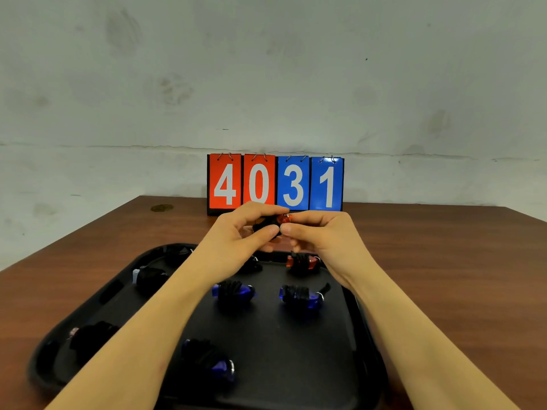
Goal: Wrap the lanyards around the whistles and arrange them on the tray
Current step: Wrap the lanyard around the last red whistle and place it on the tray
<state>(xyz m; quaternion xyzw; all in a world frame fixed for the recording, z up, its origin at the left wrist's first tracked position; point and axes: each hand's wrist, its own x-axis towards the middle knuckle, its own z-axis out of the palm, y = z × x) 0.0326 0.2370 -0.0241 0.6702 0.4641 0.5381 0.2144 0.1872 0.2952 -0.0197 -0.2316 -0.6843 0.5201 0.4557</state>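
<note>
Both hands are meeting above the far edge of the tray (349, 327), holding one red whistle (284, 218) between them. Left hand (236, 232) is curling round the whistle's black lanyard (266, 224) wrap, thumb pressing on the near side; right hand (322, 235) is pinching the red end with thumb and fingers. Whistle is sitting in the air, not touching the tray. Black tray is lying on the brown surface (444, 261) with wrapped whistles already on it: a red one (303, 262) at far right, two blue ones (233, 292) (300, 295) in the middle row, another blue one (211, 361) near the front, and others at the left that are too dark to tell colour. Scoreboard (275, 183) reading 4031 is standing at the back against the wall.
</note>
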